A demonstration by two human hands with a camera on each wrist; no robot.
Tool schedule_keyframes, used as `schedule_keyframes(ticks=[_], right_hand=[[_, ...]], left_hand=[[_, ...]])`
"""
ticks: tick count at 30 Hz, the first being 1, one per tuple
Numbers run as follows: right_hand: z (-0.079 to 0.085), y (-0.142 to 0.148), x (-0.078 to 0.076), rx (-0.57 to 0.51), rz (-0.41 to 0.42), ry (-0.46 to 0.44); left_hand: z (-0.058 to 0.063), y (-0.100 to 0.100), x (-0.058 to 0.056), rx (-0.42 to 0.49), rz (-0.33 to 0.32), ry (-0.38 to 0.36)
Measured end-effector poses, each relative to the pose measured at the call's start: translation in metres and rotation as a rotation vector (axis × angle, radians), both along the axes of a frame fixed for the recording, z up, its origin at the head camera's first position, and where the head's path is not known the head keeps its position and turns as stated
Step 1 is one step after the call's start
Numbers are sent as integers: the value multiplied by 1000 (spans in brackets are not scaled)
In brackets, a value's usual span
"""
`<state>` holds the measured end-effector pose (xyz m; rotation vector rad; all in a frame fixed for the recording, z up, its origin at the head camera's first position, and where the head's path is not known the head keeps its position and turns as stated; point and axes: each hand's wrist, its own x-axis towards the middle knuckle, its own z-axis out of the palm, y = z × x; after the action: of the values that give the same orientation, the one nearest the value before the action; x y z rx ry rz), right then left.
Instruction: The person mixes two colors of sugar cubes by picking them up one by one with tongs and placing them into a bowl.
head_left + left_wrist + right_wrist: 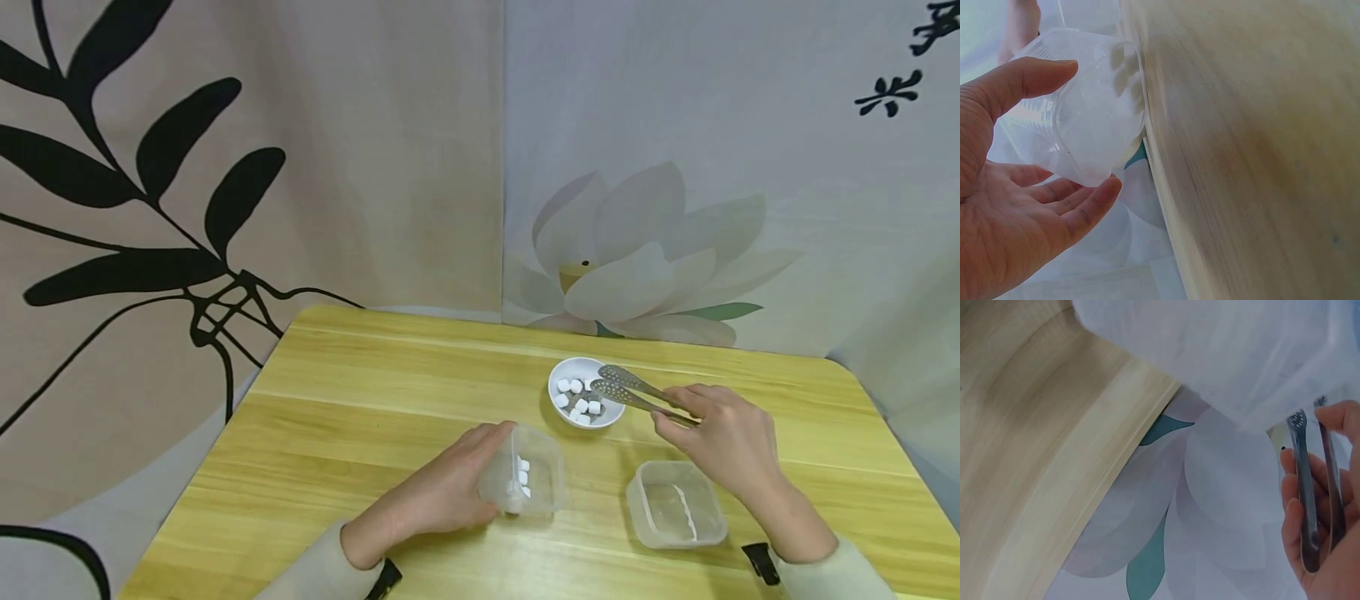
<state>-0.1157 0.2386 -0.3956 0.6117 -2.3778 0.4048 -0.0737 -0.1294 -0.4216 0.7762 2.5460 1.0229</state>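
In the head view my left hand [450,487] grips a clear plastic container [546,467], tilted on its side, with several small white cubes [523,478] inside. The left wrist view shows the thumb on one side of this container [1094,122] and the fingers beneath it. My right hand [723,437] holds metal tongs [637,401] with perforated tips, which reach over the right rim of a white bowl [555,407]. Several white cubes [581,406] lie in that bowl. I see nothing clearly pinched between the tips. The tongs [1307,506] lie between thumb and fingers in the right wrist view.
A second clear plastic container [675,510] stands upright on the wooden table [375,375], below and left of my right hand. Behind the table's far edge hangs a curtain [397,167] printed with dark leaves and a pale flower.
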Motion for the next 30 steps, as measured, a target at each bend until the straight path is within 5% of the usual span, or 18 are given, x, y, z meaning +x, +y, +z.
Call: schedule_keyframes(ticks=[12,24,30], right_hand=[[0,-9,9,-32,58,35],[7,-25,15,-68,217,117],[8,-31,18,-54,278,59]], left_hand=[[0,-1,1,3,2,-10],[1,-1,2,0,-1,1],[1,0,1,0,-1,9]])
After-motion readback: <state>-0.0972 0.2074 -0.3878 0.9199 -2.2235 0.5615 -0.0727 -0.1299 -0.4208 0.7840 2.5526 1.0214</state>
